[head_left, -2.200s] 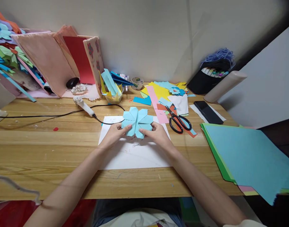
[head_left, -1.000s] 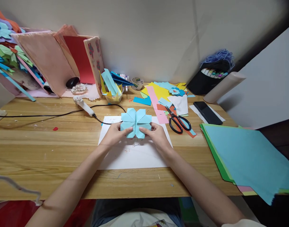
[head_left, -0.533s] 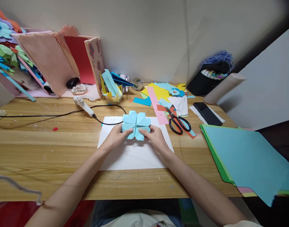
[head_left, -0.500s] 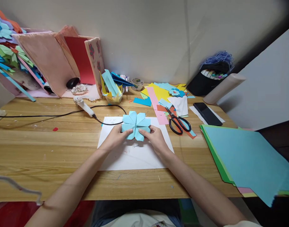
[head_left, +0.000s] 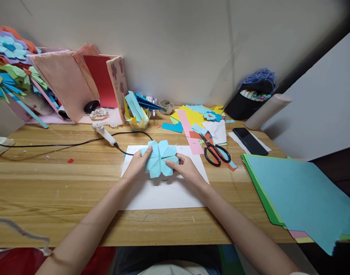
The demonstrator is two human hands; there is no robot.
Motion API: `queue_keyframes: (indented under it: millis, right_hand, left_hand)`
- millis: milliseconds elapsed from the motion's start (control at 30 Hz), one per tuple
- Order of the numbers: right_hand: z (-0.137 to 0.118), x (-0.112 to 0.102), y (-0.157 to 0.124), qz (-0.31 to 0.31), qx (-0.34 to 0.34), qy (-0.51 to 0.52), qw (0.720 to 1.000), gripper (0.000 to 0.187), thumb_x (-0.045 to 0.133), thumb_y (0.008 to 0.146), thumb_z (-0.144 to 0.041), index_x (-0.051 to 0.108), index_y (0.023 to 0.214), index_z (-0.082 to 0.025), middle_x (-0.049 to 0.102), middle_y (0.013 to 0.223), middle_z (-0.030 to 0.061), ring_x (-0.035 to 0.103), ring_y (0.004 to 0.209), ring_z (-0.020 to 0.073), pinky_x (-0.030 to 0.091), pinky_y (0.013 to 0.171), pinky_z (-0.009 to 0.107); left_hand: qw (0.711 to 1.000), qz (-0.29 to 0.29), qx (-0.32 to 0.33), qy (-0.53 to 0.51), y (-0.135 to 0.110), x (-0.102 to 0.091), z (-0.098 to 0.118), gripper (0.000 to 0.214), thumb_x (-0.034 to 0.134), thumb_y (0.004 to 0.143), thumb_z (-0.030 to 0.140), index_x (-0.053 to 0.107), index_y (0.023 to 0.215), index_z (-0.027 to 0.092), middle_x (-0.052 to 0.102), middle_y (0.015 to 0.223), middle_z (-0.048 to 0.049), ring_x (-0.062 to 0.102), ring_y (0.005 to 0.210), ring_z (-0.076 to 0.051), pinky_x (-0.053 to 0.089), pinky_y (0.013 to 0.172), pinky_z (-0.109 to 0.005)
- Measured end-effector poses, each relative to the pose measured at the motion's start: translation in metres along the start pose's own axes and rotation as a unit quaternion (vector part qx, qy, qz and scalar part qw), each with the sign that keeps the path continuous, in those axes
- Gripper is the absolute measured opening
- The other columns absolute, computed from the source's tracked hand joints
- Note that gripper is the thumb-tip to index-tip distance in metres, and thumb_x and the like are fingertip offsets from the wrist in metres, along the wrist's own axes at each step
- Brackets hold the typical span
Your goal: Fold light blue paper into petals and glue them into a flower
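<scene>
Between my two hands is a light blue folded paper flower (head_left: 160, 158), its petals spread flat and creases meeting at the centre. My left hand (head_left: 138, 162) pinches its left side, thumb lying on an upper left petal. On the right edge, my right hand (head_left: 184, 166) grips it with the thumb on top and the fingers behind. The flower is above a white sheet of paper (head_left: 163, 194) with small dark marks. A white glue gun (head_left: 104, 134) lies left of the sheet, its black cord running behind my left hand. Black-handled scissors (head_left: 216, 152) rest to the right.
Paper scraps (head_left: 186, 114) lie at the back. A phone (head_left: 249, 140) and a stack of coloured paper (head_left: 295, 187) are on the right. A plastic cup of folded paper (head_left: 140, 122), a pink organiser (head_left: 60, 80) and a black marker holder (head_left: 246, 103) stand along the wall.
The flower has turned a little and shifted slightly left and down. My left thumb has moved up to an upper petal. The camera view has tilted slightly upward.
</scene>
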State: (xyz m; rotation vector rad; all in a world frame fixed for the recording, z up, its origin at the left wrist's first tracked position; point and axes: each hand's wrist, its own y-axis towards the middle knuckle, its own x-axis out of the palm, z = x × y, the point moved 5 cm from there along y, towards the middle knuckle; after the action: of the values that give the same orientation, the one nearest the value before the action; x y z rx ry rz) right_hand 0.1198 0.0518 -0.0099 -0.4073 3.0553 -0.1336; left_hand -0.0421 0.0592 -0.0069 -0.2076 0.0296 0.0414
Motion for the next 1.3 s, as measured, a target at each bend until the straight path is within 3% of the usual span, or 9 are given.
queue_keyframes:
  millis: [167, 367, 567, 733, 867, 1033, 1200, 1300]
  right_hand:
    - [-0.005, 0.001, -0.002, 0.1, -0.06, 0.007, 0.993, 0.035, 0.053, 0.077, -0.044, 0.063, 0.095, -0.016, 0.065, 0.095, 0.0066, 0.058, 0.085, 0.0189, 0.045, 0.075, 0.03]
    - [0.0, 0.007, -0.007, 0.174, -0.073, 0.032, 0.981, 0.034, 0.053, 0.078, -0.043, 0.061, 0.096, -0.016, 0.065, 0.093, 0.0069, 0.058, 0.088, 0.0197, 0.045, 0.078, 0.03]
    - [0.003, 0.013, -0.01, 0.197, -0.066, 0.023, 0.978, 0.031, 0.051, 0.079, -0.045, 0.059, 0.087, -0.016, 0.064, 0.087, 0.0056, 0.057, 0.079, 0.0183, 0.045, 0.071, 0.029]
    - [0.002, 0.017, -0.011, 0.189, -0.072, 0.018, 0.979, 0.031, 0.05, 0.079, -0.044, 0.059, 0.091, -0.017, 0.065, 0.089, 0.006, 0.058, 0.083, 0.0186, 0.045, 0.072, 0.028]
    - [0.0, 0.014, -0.007, 0.158, -0.065, 0.037, 0.985, 0.037, 0.053, 0.077, -0.045, 0.061, 0.098, -0.016, 0.066, 0.096, 0.0075, 0.059, 0.089, 0.0198, 0.046, 0.075, 0.03]
    - [-0.002, -0.007, 0.002, 0.126, -0.058, 0.046, 0.989, 0.037, 0.059, 0.073, -0.046, 0.063, 0.093, -0.016, 0.067, 0.094, 0.0068, 0.06, 0.087, 0.0205, 0.047, 0.075, 0.03]
    - [0.0, -0.056, 0.011, 0.232, -0.045, 0.086, 0.968, 0.038, 0.061, 0.069, -0.049, 0.062, 0.089, -0.016, 0.066, 0.09, 0.0059, 0.06, 0.079, 0.0181, 0.046, 0.069, 0.028]
    - [-0.002, -0.07, 0.017, 0.216, -0.032, 0.136, 0.966, 0.037, 0.06, 0.069, -0.049, 0.061, 0.088, -0.017, 0.065, 0.085, 0.0043, 0.059, 0.073, 0.0158, 0.045, 0.063, 0.025]
  left_hand:
    - [0.997, 0.057, 0.044, 0.004, -0.006, 0.008, -0.005, 0.044, 0.054, 0.069, 0.056, 0.06, 0.078, 0.013, 0.064, 0.077, -0.0048, 0.056, 0.072, -0.018, 0.043, 0.067, -0.027]
    - [0.993, 0.096, 0.068, 0.005, -0.017, 0.016, -0.007, 0.04, 0.048, 0.075, 0.052, 0.059, 0.08, 0.013, 0.064, 0.079, -0.0063, 0.056, 0.078, -0.019, 0.043, 0.072, -0.029]
    - [0.99, 0.118, 0.079, 0.012, -0.021, 0.015, -0.013, 0.041, 0.045, 0.079, 0.051, 0.058, 0.086, 0.013, 0.063, 0.084, -0.0075, 0.055, 0.082, -0.02, 0.043, 0.075, -0.03]
    - [0.985, 0.136, 0.094, 0.042, -0.021, 0.014, -0.012, 0.039, 0.045, 0.078, 0.05, 0.058, 0.083, 0.014, 0.062, 0.081, -0.0065, 0.055, 0.08, -0.019, 0.043, 0.073, -0.029]
    - [0.993, 0.104, 0.057, 0.002, -0.015, 0.012, -0.009, 0.041, 0.052, 0.073, 0.053, 0.059, 0.08, 0.013, 0.063, 0.076, -0.0062, 0.056, 0.077, -0.019, 0.043, 0.067, -0.027]
    - [0.999, 0.018, 0.018, -0.038, -0.005, 0.006, -0.003, 0.043, 0.065, 0.061, 0.053, 0.061, 0.076, 0.012, 0.061, 0.07, -0.004, 0.053, 0.065, -0.015, 0.042, 0.059, -0.023]
    - [0.998, 0.05, 0.028, -0.024, 0.006, -0.017, -0.005, 0.044, 0.064, 0.061, 0.054, 0.06, 0.072, 0.011, 0.061, 0.067, -0.0033, 0.052, 0.061, -0.013, 0.04, 0.056, -0.022]
    - [0.999, 0.01, 0.035, -0.019, 0.011, -0.019, -0.007, 0.048, 0.063, 0.064, 0.053, 0.061, 0.088, 0.012, 0.064, 0.078, -0.0058, 0.057, 0.069, -0.016, 0.043, 0.064, -0.025]
